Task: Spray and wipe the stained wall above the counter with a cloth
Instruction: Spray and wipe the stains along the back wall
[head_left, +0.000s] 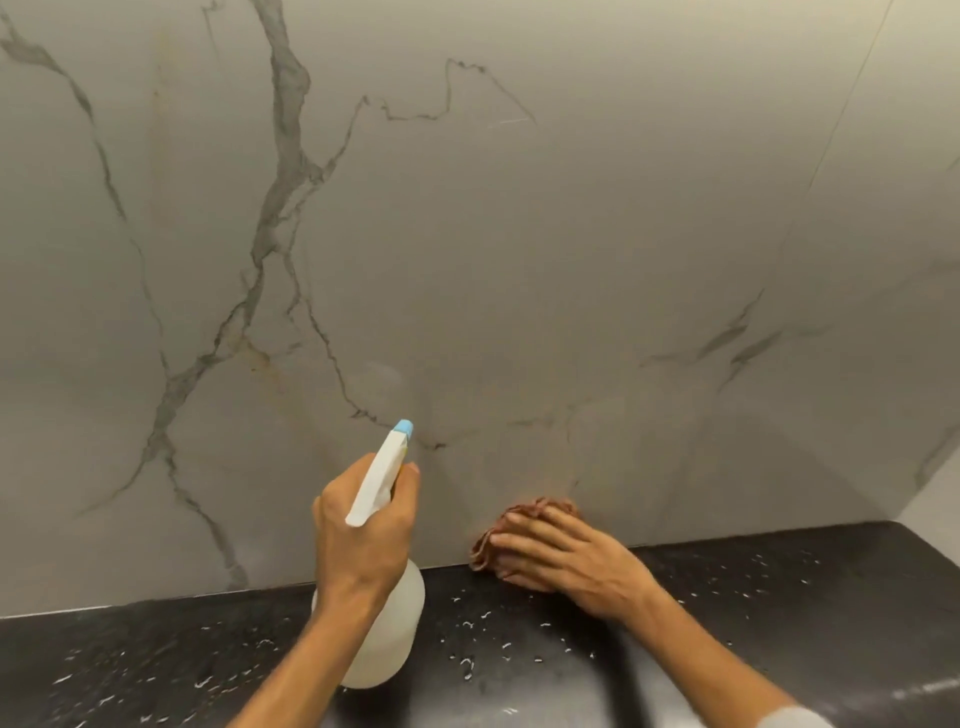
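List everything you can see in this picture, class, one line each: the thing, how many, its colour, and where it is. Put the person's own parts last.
Wall: one, pale grey marble look with dark veins, fills the upper view behind the counter.
Counter: one, black with white flecks, along the bottom.
Spray bottle: one, translucent white with a white trigger head and blue nozzle tip, left of centre, nozzle towards the wall.
Cloth: one, reddish-brown, bunched against the wall just above the counter edge.
Left hand: one, wrapped around the spray bottle's neck.
Right hand: one, laid flat over the cloth, pressing it to the wall.
Sleeve: one, grey, bottom right corner.
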